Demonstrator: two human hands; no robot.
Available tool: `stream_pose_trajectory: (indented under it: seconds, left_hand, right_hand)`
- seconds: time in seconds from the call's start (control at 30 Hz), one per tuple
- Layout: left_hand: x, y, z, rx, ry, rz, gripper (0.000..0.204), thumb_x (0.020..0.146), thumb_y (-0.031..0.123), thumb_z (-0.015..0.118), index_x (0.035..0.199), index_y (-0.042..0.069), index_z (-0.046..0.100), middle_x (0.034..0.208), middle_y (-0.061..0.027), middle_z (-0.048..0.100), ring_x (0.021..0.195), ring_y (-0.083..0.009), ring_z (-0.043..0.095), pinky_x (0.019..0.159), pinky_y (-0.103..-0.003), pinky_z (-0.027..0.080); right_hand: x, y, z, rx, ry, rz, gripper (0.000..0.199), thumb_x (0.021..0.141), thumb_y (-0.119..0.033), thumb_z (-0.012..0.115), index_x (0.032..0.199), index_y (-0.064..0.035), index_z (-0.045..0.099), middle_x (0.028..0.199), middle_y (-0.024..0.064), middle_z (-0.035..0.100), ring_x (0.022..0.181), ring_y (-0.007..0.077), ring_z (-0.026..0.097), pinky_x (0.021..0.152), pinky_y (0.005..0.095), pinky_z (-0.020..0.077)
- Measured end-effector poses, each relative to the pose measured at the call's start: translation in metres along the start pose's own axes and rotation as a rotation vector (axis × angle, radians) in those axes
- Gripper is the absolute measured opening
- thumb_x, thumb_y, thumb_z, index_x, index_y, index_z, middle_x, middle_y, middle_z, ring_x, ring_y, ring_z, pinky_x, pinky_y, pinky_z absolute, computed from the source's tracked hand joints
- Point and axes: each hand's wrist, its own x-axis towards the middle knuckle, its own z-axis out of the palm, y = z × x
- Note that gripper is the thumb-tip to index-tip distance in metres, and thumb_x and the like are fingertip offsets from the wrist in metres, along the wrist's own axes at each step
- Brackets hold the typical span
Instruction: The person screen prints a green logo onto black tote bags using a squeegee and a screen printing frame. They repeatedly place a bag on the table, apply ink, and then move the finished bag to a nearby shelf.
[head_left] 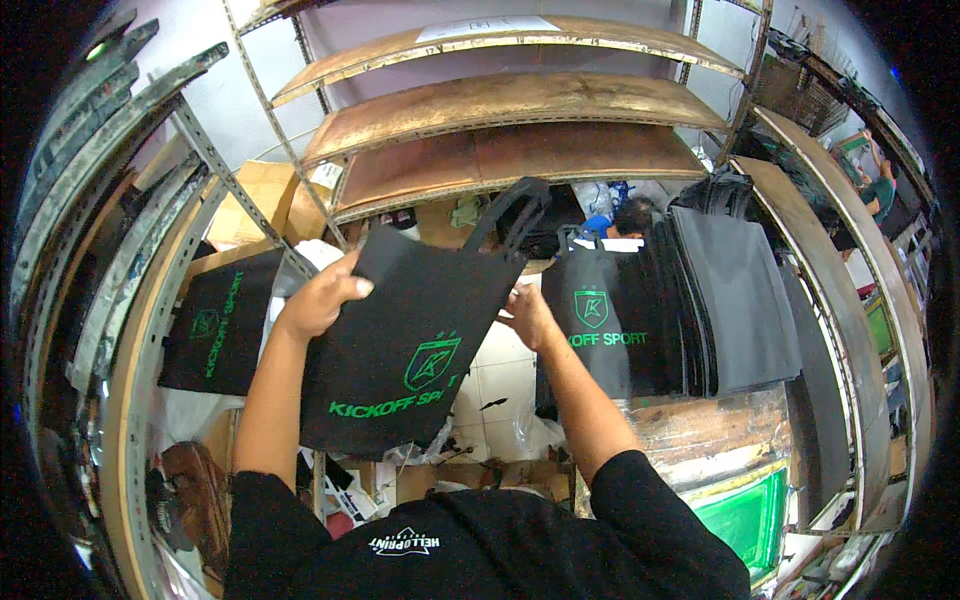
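A black fabric tote bag (400, 310) with a green shield and green lettering hangs tilted in front of me. My left hand (325, 295) grips its upper left corner, thumb on the near face. At its right edge, my right hand (530, 315) has its fingers closed on the fabric, partly hidden by the bag. The bag's loop handles stick up at its upper right. Just right of my right hand is another printed black tote bag (600, 335), beside a thick stack of black and grey bags (735, 305).
Another printed bag (220, 330) lies at the left near a cardboard box (255, 205). Wooden shelves (510, 105) on metal uprights span the far side, with racks at both sides. A green screen frame (745, 515) sits lower right. Other people (882, 190) are beyond the shelving.
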Motion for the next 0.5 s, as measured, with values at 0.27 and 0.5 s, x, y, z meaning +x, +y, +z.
stream_pose_trajectory:
  seconds: [0.27, 0.5]
  left_hand:
    - [-0.098, -0.046, -0.003, -0.006, 0.228, -0.190, 0.043, 0.100, 0.013, 0.059, 0.139, -0.003, 0.054, 0.133, -0.0094, 0.062, 0.125, -0.0182, 0.055, 0.110, -0.032, 0.039]
    - [-0.098, -0.096, 0.020, -0.002, 0.510, -0.123, 0.032, 0.105, 0.009, 0.054, 0.134, -0.002, 0.053, 0.128, -0.0099, 0.065, 0.117, -0.0161, 0.060, 0.104, -0.032, 0.045]
  right_hand:
    - [-0.054, 0.014, 0.028, -0.327, 0.112, -0.207, 0.033, 0.099, -0.014, 0.068, 0.128, -0.0015, 0.062, 0.122, 0.0057, 0.070, 0.113, 0.0196, 0.064, 0.102, 0.0370, 0.0494]
    - [-0.076, -0.039, 0.033, -0.619, 0.128, -0.358, 0.028, 0.101, -0.013, 0.067, 0.126, -0.0006, 0.064, 0.119, 0.0041, 0.071, 0.109, 0.0150, 0.064, 0.098, 0.0332, 0.0491]
